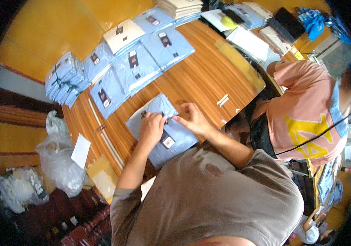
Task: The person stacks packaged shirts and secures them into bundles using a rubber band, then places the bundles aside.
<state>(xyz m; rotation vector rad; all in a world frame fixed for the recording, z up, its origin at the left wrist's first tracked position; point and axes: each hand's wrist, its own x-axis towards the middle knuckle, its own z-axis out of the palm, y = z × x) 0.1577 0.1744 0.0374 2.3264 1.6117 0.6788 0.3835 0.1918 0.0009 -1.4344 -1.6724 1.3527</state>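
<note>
Head view: wood-grain table under blue shirts, yellow wall beyond.

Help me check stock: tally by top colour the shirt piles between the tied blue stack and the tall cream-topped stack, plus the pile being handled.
Blue-topped piles: 5
Cream-topped pile: 1
Blue pile being handled: 1
Total: 7

Shirt on table, shirt stacks behind, stick to its left.
</note>
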